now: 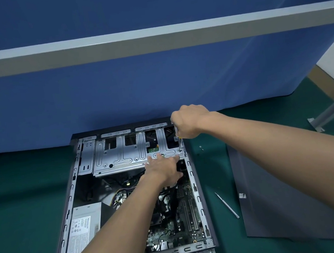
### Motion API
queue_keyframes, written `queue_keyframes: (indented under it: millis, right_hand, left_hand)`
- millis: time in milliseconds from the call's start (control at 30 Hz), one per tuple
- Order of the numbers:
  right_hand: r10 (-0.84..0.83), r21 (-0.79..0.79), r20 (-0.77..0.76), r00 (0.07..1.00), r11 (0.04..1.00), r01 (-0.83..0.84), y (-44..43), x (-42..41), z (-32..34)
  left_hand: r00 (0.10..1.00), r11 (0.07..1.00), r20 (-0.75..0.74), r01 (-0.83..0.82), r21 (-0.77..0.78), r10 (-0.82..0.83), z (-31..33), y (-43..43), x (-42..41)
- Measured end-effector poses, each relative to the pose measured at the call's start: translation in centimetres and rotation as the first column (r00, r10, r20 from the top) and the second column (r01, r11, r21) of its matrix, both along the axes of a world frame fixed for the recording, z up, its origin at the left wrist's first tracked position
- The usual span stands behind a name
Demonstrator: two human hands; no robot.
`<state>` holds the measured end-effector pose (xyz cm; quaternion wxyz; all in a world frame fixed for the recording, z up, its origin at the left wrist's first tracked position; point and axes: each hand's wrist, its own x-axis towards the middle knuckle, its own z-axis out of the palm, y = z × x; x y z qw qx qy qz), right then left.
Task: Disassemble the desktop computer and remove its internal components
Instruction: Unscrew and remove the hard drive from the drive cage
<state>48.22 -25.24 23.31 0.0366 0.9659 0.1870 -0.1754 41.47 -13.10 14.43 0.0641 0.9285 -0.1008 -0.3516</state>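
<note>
Already the desktop computer (128, 194) lies on its side on the green mat (23, 196), open, with its dark side panel (286, 195) off and lying to the right of the case. Judging by that, the opening step is done and removal of the internals has only begun: the silver drive cage (123, 154) is still seated at the far end, and the power supply (83, 227), the motherboard (181, 215) and the cable bundles all remain inside.

The right hand (188, 121) is closed around the handle of a screwdriver (179, 143), whose tip stands on a screw at the cage's right corner. The left hand (163, 169) rests flat on the cage's near edge, fingers spread and gripping nothing, apparently to steady it.

A 2nd slim tool (227, 205) lies on the mat between the case and the panel, and 2 small loose screws (201, 147) sit near the case's far right corner.

The chassis is bare grey metal with a dark outer shell; the cage is stamped with ribs and cut-outs, and a small green board shows through one opening.
</note>
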Motion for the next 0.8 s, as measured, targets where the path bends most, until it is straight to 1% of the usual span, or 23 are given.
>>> queue_keyframes:
  millis: [67,100,133,233,267,433,500,533,567,667,733,800]
  right_hand:
    - [0.006,0.062,-0.076,0.997,0.998,-0.001,-0.11,-0.04,0.13]
    - [-0.006,0.066,-0.110,0.994,0.998,0.013,-0.16,-0.08,0.04]
    - [-0.020,0.054,-0.111,0.994,0.998,0.026,-0.15,-0.16,-0.01]
    - [-0.092,-0.078,-0.045,0.995,0.993,0.089,0.06,-0.18,-0.01]
    - [-0.095,-0.095,-0.033,0.995,0.991,0.091,0.21,-0.17,-0.01]
    - [-0.007,-0.013,-0.016,1.000,1.000,0.007,0.31,-0.21,0.35]
    - [0.004,0.057,-0.088,0.996,0.998,0.001,0.18,-0.17,0.56]
    - [-0.001,0.065,-0.116,0.993,0.998,0.009,0.11,-0.17,0.44]
    - [-0.004,0.054,-0.109,0.994,0.998,0.010,0.13,-0.22,0.23]
    - [-0.061,-0.075,-0.016,0.998,0.995,0.059,0.27,-0.37,-0.25]
    - [-0.063,-0.079,0.011,0.998,0.995,0.064,0.38,-0.30,-0.23]
    - [-0.024,-0.039,-0.006,1.000,0.999,0.024,0.22,-0.17,0.07]
  left_hand:
    - [1.000,1.000,0.000,-0.002,0.000,0.002,0.00,0.06,-0.03]
    - [1.000,1.000,0.001,-0.001,-0.001,0.001,-0.01,0.08,-0.06]
    - [1.000,1.000,0.002,0.000,-0.002,0.000,-0.03,0.08,-0.05]
    - [1.000,1.000,0.004,0.002,-0.004,-0.002,-0.07,0.11,-0.10]
    - [1.000,1.000,0.002,-0.003,-0.007,0.003,-0.08,0.12,-0.13]
    - [1.000,1.000,0.000,-0.009,-0.008,0.009,-0.01,0.08,-0.15]
    - [1.000,1.000,-0.001,-0.008,-0.009,0.008,0.07,0.03,-0.13]
    - [1.000,1.000,-0.002,-0.008,-0.009,0.008,0.11,0.01,-0.12]
    - [1.000,1.000,-0.003,-0.006,-0.007,0.006,0.15,-0.02,-0.08]
    - [1.000,1.000,-0.004,-0.006,-0.008,0.006,0.15,0.08,-0.09]
    - [1.000,1.000,-0.005,-0.010,-0.010,0.010,0.12,0.14,-0.17]
    - [1.000,1.000,-0.006,-0.009,-0.008,0.009,0.09,0.03,-0.11]
